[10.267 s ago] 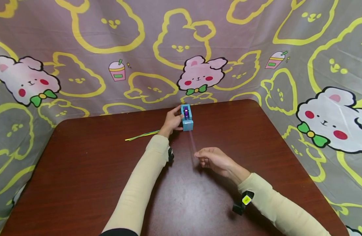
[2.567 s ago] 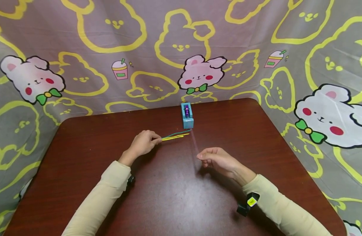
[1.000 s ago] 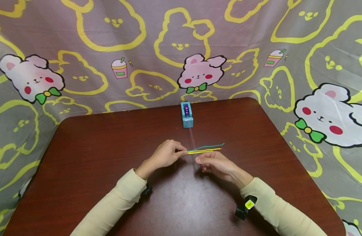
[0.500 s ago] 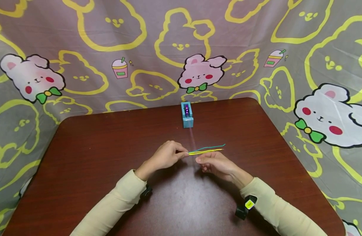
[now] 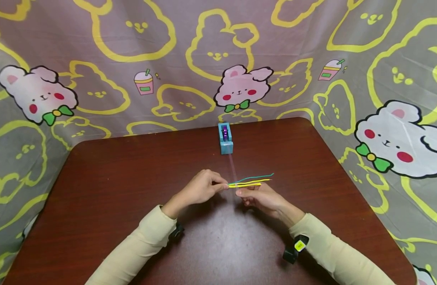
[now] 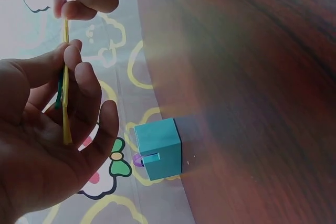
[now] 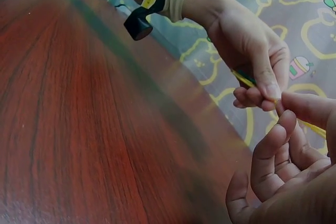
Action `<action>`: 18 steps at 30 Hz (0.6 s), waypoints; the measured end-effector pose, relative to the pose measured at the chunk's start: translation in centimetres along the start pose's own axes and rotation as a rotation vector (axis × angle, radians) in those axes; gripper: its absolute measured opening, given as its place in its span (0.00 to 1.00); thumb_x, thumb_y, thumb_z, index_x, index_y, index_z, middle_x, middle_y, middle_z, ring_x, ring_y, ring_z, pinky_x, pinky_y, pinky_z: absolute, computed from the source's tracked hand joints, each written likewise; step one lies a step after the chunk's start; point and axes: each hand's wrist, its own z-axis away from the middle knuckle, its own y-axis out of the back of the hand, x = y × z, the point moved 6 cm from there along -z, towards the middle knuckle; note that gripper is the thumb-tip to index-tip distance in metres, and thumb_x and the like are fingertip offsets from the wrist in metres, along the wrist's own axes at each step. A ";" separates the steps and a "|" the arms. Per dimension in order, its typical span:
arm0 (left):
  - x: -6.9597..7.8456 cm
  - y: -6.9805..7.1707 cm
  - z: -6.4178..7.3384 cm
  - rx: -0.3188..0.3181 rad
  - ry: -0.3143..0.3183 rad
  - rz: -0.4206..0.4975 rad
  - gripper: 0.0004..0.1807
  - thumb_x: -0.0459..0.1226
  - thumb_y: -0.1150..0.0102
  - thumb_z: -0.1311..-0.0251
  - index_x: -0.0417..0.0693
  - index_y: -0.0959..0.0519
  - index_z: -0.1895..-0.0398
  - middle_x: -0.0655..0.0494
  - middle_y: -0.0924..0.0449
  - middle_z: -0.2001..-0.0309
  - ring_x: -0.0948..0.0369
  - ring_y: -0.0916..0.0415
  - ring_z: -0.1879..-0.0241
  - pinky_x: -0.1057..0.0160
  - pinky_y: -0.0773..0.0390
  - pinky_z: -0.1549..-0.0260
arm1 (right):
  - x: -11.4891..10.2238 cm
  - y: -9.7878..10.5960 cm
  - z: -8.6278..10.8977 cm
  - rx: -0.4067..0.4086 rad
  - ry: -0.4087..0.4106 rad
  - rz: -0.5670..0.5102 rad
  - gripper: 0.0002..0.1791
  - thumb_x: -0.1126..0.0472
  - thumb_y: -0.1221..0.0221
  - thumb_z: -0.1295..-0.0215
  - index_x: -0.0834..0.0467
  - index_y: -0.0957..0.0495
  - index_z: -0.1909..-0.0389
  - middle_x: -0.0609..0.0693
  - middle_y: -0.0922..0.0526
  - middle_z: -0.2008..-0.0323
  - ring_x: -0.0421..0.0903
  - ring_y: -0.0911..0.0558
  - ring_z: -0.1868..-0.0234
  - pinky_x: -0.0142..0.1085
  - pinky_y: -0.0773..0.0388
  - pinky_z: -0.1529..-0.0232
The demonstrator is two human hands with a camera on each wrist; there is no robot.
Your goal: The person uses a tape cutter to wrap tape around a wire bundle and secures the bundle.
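Note:
My left hand (image 5: 198, 187) pinches a bundle of thin yellow and teal strands (image 5: 247, 184), which lie across a strip of clear, purplish tape (image 5: 232, 164). The strands' other ends rest along the left palm in the left wrist view. With thumb and forefinger, my right hand (image 5: 262, 198) pinches the strip's free end, just in front of the strands. That strip runs back to a blue tape dispenser (image 5: 226, 147) with a purple roll (image 5: 225, 132). Both hands' fingertips are close together in the right wrist view, where the right hand (image 7: 294, 161) is nearer the camera.
A dark red-brown wooden table (image 5: 132, 174) with rounded corners bears the dispenser near its back edge. Behind and beside it hangs a patterned curtain (image 5: 189, 47) with cartoon bunnies. A black wrist camera (image 5: 291, 253) hangs under the right cuff.
The left hand has let go of the dispenser, picked up the strands and carried them right onto the tape strip. In the last second it edged slightly right; the right hand barely moved.

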 end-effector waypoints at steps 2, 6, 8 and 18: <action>0.1 0.0 0.0 -0.002 -0.005 0.008 0.05 0.33 0.33 0.36 0.40 0.10 0.64 0.62 0.19 0.73 0.67 0.29 0.75 0.67 0.28 0.75 | -0.1 0.1 -0.1 0.009 0.006 0.017 0.05 0.66 0.38 0.32 0.53 0.17 0.64 0.45 0.23 0.73 0.41 0.26 0.73 0.34 0.27 0.66; 0.2 0.0 0.0 0.002 -0.019 0.014 0.05 0.32 0.33 0.36 0.40 0.10 0.64 0.62 0.19 0.74 0.68 0.30 0.76 0.67 0.28 0.75 | -0.3 0.3 -0.3 0.034 0.020 0.038 0.05 0.66 0.37 0.33 0.53 0.16 0.64 0.45 0.23 0.73 0.41 0.26 0.73 0.34 0.27 0.66; 0.2 0.1 -0.1 0.003 -0.024 0.016 0.05 0.32 0.34 0.36 0.40 0.10 0.64 0.62 0.19 0.74 0.68 0.30 0.76 0.68 0.28 0.75 | -0.3 0.5 -0.4 0.049 0.021 0.040 0.05 0.67 0.37 0.34 0.53 0.15 0.64 0.45 0.22 0.73 0.41 0.25 0.73 0.34 0.26 0.66; 0.1 -0.2 0.0 -0.013 -0.025 0.000 0.05 0.32 0.34 0.36 0.39 0.11 0.64 0.61 0.20 0.74 0.68 0.31 0.75 0.68 0.30 0.75 | 0.1 1.5 -1.1 0.150 -0.012 0.078 0.04 0.65 0.33 0.37 0.57 0.14 0.62 0.47 0.19 0.71 0.43 0.23 0.71 0.35 0.23 0.64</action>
